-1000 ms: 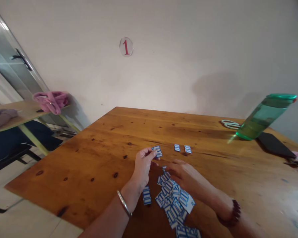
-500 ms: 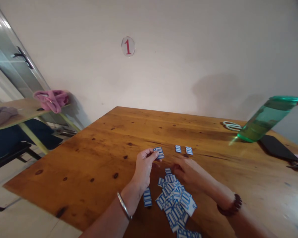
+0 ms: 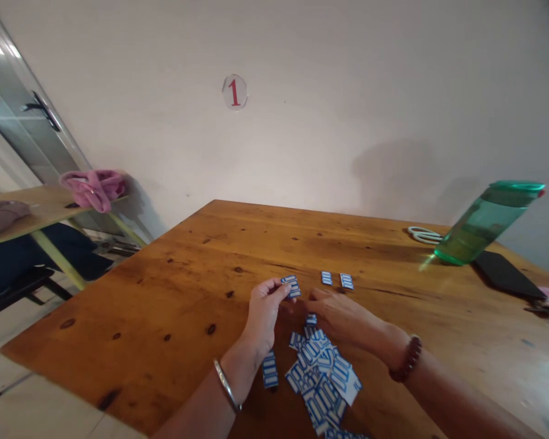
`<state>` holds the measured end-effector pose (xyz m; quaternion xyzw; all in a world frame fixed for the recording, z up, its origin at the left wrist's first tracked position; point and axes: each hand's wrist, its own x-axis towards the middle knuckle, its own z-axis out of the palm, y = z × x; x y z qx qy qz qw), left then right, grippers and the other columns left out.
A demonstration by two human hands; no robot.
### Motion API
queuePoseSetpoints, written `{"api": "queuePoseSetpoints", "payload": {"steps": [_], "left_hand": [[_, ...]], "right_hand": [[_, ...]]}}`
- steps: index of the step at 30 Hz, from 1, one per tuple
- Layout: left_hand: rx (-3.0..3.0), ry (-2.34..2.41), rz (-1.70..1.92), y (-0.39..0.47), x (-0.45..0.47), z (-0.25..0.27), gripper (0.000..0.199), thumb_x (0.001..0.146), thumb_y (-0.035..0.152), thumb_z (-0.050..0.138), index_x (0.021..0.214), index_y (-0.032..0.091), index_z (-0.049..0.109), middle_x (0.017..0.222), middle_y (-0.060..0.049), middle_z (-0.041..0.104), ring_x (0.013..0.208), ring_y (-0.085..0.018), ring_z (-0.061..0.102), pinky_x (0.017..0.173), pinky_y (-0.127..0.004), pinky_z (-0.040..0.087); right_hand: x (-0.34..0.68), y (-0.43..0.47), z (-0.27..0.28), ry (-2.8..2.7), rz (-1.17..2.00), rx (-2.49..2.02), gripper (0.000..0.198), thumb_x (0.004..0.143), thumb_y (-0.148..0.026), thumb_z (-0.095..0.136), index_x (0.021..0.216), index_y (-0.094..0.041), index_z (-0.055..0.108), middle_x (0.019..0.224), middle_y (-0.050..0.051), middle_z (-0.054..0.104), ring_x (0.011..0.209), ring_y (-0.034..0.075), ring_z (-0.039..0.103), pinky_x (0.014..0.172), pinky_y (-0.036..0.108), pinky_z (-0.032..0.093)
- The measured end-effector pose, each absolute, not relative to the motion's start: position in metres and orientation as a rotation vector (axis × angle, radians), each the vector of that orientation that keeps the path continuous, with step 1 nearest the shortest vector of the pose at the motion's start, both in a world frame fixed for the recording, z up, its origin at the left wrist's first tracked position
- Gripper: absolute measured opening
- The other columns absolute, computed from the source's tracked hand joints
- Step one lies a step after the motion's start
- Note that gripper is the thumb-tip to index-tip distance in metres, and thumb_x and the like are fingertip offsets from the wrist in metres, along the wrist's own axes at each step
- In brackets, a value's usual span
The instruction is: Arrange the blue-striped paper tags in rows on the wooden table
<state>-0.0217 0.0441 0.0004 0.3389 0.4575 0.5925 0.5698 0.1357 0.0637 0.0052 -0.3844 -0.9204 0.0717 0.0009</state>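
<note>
Between the thumb and fingers of my left hand [image 3: 266, 308] is a small white card with blue-bordered strips [image 3: 291, 286], raised above the table. My right hand [image 3: 338, 312] is closed with its fingers curled, just right of that card and over the far end of a loose pile of similar cards [image 3: 318, 372]. A small card [image 3: 311, 319] shows right below its fingers; whether they grip anything is hidden. Beside my left wrist lies a single card strip [image 3: 269, 369]. Two more cards, a left one [image 3: 326, 278] and a right one [image 3: 346, 281], lie side by side beyond my right hand.
On the wooden table [image 3: 201, 262], a green bottle [image 3: 485, 222] stands at the right, beside a dark flat case [image 3: 507, 277] and a coiled white cable [image 3: 424, 235]. A pink cloth [image 3: 94, 189] lies on another table at the left, near a person's arm [image 3: 2, 219].
My right hand has moved left, closer to my left hand and over the pile's far end. My left hand keeps its card in nearly the same place.
</note>
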Motion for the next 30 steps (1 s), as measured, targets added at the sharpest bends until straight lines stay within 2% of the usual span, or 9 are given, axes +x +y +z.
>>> {"api": "queuePoseSetpoints", "payload": {"steps": [6, 11, 14, 19, 23, 25, 27, 30], "left_hand": [[0.79, 1.064, 1.387, 0.043, -0.021, 0.001, 0.014, 0.058, 0.024, 0.066, 0.061, 0.013, 0.058, 0.058, 0.001, 0.058, 0.051, -0.01, 0.054, 0.041, -0.017, 0.041], [0.788, 1.054, 1.378, 0.043, -0.021, 0.0, 0.014, 0.058, 0.024, 0.067, 0.06, 0.013, 0.058, 0.056, 0.001, 0.057, 0.05, -0.009, 0.053, 0.04, -0.017, 0.04], [0.78, 1.067, 1.386, 0.043, -0.022, 0.0, 0.014, 0.058, 0.024, 0.067, 0.06, 0.013, 0.059, 0.057, 0.0, 0.059, 0.05, -0.01, 0.053, 0.041, -0.017, 0.04], [0.771, 1.068, 1.392, 0.043, -0.022, 0.0, 0.016, 0.057, 0.025, 0.069, 0.06, 0.013, 0.058, 0.057, 0.0, 0.059, 0.051, -0.011, 0.054, 0.041, -0.018, 0.041], [0.772, 1.055, 1.387, 0.043, -0.021, 0.001, 0.017, 0.057, 0.025, 0.069, 0.06, 0.013, 0.057, 0.057, 0.0, 0.058, 0.051, -0.011, 0.054, 0.041, -0.019, 0.042], [0.781, 1.057, 1.382, 0.042, -0.021, 0.002, 0.015, 0.057, 0.024, 0.068, 0.06, 0.013, 0.057, 0.057, 0.0, 0.058, 0.052, -0.011, 0.054, 0.041, -0.018, 0.042], [0.794, 1.068, 1.375, 0.042, -0.021, 0.002, 0.015, 0.058, 0.024, 0.067, 0.059, 0.014, 0.057, 0.057, 0.0, 0.058, 0.052, -0.011, 0.054, 0.041, -0.018, 0.042], [0.814, 1.087, 1.361, 0.042, -0.02, 0.001, 0.016, 0.059, 0.026, 0.067, 0.06, 0.014, 0.057, 0.058, -0.001, 0.059, 0.052, -0.011, 0.054, 0.041, -0.019, 0.042]], "right_hand": [[0.138, 0.062, 0.006, -2.925, 0.16, -1.201, 0.03, 0.08, -0.006, 0.041, 0.098, -0.02, 0.061, 0.081, 0.005, 0.057, 0.063, 0.013, 0.053, 0.054, 0.025, 0.033], [0.137, 0.062, 0.003, -2.931, 0.111, -1.187, 0.033, 0.077, -0.005, 0.043, 0.1, -0.021, 0.06, 0.078, 0.005, 0.057, 0.061, 0.014, 0.054, 0.051, 0.026, 0.029], [0.136, 0.063, 0.002, -2.908, 0.154, -1.179, 0.029, 0.076, -0.006, 0.044, 0.094, -0.019, 0.062, 0.08, 0.007, 0.058, 0.063, 0.015, 0.055, 0.051, 0.026, 0.03], [0.139, 0.061, 0.004, -2.784, 0.316, -1.223, 0.019, 0.07, -0.005, 0.045, 0.073, -0.016, 0.06, 0.078, 0.007, 0.06, 0.064, 0.015, 0.056, 0.053, 0.025, 0.034], [0.141, 0.055, 0.0, -2.544, 0.447, -1.336, 0.016, 0.07, -0.007, 0.04, 0.073, -0.016, 0.053, 0.071, 0.004, 0.062, 0.064, 0.014, 0.056, 0.054, 0.024, 0.037], [0.141, 0.051, -0.006, -2.382, 0.594, -1.363, 0.017, 0.071, -0.008, 0.036, 0.077, -0.017, 0.049, 0.069, 0.003, 0.063, 0.063, 0.013, 0.058, 0.054, 0.024, 0.04], [0.14, 0.047, -0.012, -2.102, 0.95, -1.315, 0.018, 0.071, -0.013, 0.039, 0.086, -0.017, 0.047, 0.069, 0.002, 0.063, 0.059, 0.013, 0.059, 0.051, 0.024, 0.041], [0.137, 0.041, -0.018, -1.66, 1.372, -1.194, 0.034, 0.065, -0.021, 0.048, 0.098, -0.016, 0.046, 0.063, -0.002, 0.062, 0.052, 0.013, 0.056, 0.047, 0.024, 0.039]]}}
